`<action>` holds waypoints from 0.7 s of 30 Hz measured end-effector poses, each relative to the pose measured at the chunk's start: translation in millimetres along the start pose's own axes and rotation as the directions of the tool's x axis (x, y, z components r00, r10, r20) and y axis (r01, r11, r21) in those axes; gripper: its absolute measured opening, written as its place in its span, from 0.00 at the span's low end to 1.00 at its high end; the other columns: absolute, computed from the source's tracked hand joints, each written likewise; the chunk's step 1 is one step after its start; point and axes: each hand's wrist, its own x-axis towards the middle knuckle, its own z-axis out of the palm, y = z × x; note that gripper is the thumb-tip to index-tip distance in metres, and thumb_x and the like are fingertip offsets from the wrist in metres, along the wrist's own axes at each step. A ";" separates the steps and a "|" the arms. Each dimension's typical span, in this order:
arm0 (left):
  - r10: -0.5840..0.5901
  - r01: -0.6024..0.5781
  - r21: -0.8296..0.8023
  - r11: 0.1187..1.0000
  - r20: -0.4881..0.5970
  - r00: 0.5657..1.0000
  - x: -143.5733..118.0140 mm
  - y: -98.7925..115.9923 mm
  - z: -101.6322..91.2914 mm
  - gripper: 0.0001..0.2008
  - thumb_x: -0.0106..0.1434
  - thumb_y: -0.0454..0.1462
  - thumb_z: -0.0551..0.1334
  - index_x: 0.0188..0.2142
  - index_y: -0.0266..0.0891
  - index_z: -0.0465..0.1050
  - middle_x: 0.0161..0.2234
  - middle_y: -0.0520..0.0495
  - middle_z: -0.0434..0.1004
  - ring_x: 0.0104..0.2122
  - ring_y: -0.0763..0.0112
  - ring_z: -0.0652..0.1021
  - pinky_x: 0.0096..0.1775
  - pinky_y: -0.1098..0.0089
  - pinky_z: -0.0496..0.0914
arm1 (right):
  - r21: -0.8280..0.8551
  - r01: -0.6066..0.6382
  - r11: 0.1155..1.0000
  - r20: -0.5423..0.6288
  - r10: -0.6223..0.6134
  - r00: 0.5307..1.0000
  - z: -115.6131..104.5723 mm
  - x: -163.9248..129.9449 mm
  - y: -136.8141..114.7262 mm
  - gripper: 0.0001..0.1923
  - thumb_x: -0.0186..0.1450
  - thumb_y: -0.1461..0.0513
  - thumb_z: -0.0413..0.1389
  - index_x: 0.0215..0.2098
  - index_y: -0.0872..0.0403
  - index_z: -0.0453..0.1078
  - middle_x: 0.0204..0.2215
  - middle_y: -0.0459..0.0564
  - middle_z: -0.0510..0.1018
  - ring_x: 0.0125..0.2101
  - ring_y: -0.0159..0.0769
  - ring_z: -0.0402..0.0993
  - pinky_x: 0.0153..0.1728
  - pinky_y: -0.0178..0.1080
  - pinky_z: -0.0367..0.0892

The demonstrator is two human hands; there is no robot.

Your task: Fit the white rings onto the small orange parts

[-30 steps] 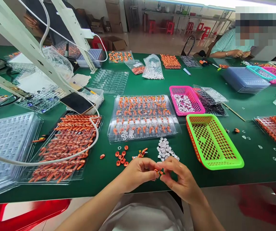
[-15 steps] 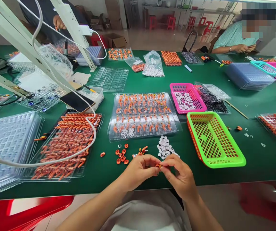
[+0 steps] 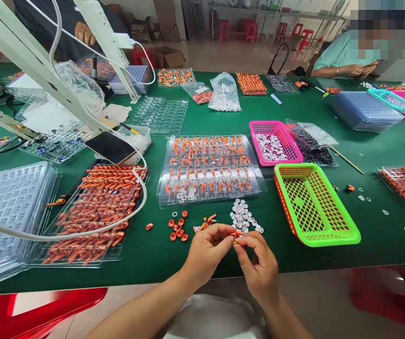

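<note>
My left hand [image 3: 207, 249] and my right hand [image 3: 258, 263] meet near the front edge of the green table [image 3: 329, 117]. Together their fingertips pinch a small orange part [image 3: 236, 235]. Just beyond the hands lie a pile of small white rings [image 3: 242, 216], several orange rings [image 3: 177, 228] and a few loose orange pieces [image 3: 205, 222]. Farther back sits a clear tray of orange and white parts [image 3: 209, 169].
A green mesh basket [image 3: 315, 207] stands at right, a pink basket [image 3: 274, 143] behind it. A clear tray of long orange parts [image 3: 92, 212] lies at left under a white cable [image 3: 82, 233]. A phone [image 3: 110, 148] rests nearby. Another person [image 3: 343, 61] works at the far right.
Both hands have shifted slightly away from me toward the white rings, still pinching the orange part between them. The view has tipped a little.
</note>
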 end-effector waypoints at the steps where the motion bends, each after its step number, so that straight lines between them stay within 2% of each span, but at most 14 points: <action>1: -0.008 0.008 -0.005 1.000 0.007 1.000 -0.1 -0.9 -0.8 0.08 0.56 0.38 0.67 0.36 0.38 0.79 0.36 0.45 0.84 0.38 0.62 0.82 0.44 0.65 0.75 | 0.002 0.002 1.000 0.011 -0.002 1.000 -1.3 0.5 0.2 0.08 0.67 0.67 0.54 0.42 0.49 0.69 0.35 0.49 0.73 0.36 0.38 0.72 0.35 0.39 0.69; 6: -0.040 0.041 -0.019 0.999 0.034 0.999 -1.7 -3.5 -3.8 0.11 0.55 0.39 0.68 0.38 0.37 0.80 0.38 0.43 0.84 0.40 0.60 0.81 0.45 0.63 0.75 | 0.003 -0.015 1.000 0.046 0.015 0.999 -6.2 4.1 -0.7 0.08 0.68 0.67 0.53 0.42 0.49 0.69 0.36 0.50 0.73 0.37 0.37 0.72 0.36 0.39 0.68; 13: -0.026 0.026 0.011 1.000 0.030 0.999 -5.1 0.2 -2.9 0.09 0.55 0.39 0.68 0.35 0.38 0.79 0.36 0.45 0.84 0.39 0.61 0.81 0.44 0.64 0.75 | -0.002 -0.049 0.999 0.036 0.049 0.998 -7.7 7.3 -3.7 0.05 0.67 0.66 0.53 0.39 0.50 0.70 0.33 0.49 0.74 0.34 0.37 0.72 0.32 0.38 0.68; 18: -0.003 0.003 0.035 0.999 0.021 1.000 -4.5 -1.3 -2.5 0.06 0.56 0.37 0.67 0.34 0.38 0.78 0.35 0.45 0.83 0.37 0.63 0.81 0.42 0.67 0.75 | -0.001 -0.011 1.000 0.030 0.011 0.999 -7.0 6.6 -3.5 0.05 0.67 0.67 0.54 0.38 0.50 0.69 0.32 0.48 0.72 0.32 0.36 0.71 0.31 0.38 0.67; 21: 0.020 -0.020 0.065 0.998 0.011 1.000 -3.7 -3.6 -2.9 0.05 0.57 0.36 0.65 0.34 0.38 0.78 0.34 0.46 0.83 0.36 0.65 0.81 0.41 0.69 0.75 | -0.008 0.041 0.999 0.072 -0.040 0.997 -7.0 6.1 -3.1 0.08 0.67 0.68 0.53 0.40 0.50 0.69 0.33 0.48 0.73 0.33 0.37 0.72 0.34 0.39 0.68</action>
